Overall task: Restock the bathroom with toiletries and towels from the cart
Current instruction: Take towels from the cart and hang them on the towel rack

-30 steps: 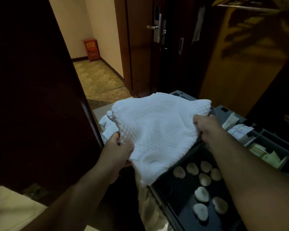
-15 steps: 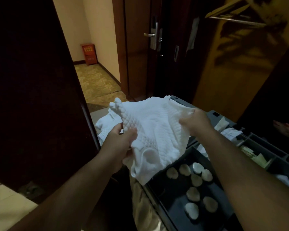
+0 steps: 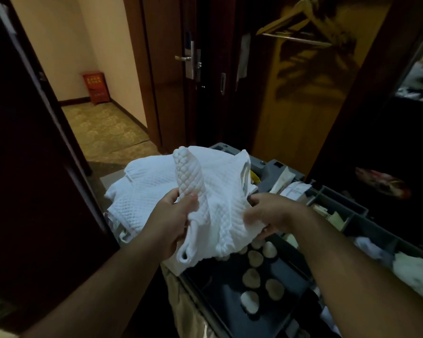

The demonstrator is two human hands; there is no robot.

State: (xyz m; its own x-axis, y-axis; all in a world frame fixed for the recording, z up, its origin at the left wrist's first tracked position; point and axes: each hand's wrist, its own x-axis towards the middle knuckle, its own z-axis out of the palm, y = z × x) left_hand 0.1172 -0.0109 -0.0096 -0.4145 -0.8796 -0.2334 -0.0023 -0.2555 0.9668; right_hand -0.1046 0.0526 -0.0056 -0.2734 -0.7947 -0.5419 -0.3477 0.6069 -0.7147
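Note:
A white waffle-textured towel (image 3: 220, 215) hangs bunched between both my hands above the grey housekeeping cart (image 3: 274, 167). My left hand (image 3: 174, 220) grips its left side, with a fold standing up past my thumb. My right hand (image 3: 271, 215) grips the right side, fingers curled under the cloth. More white towels (image 3: 142, 189) lie stacked on the cart's left end. Several small round soaps (image 3: 253, 276) lie in the cart's dark tray (image 3: 220, 296) below the towel.
Cart compartments (image 3: 340, 215) at right hold paper packets and white items. A dark door (image 3: 34, 167) stands close on the left. Beyond is a carpeted hallway (image 3: 103, 132) with a red box (image 3: 95, 87). A wooden wardrobe with hangers (image 3: 296, 28) rises behind the cart.
My hands have come closer together, bunching the spread towel into folds. The right hand has shifted left and lower, under the cloth.

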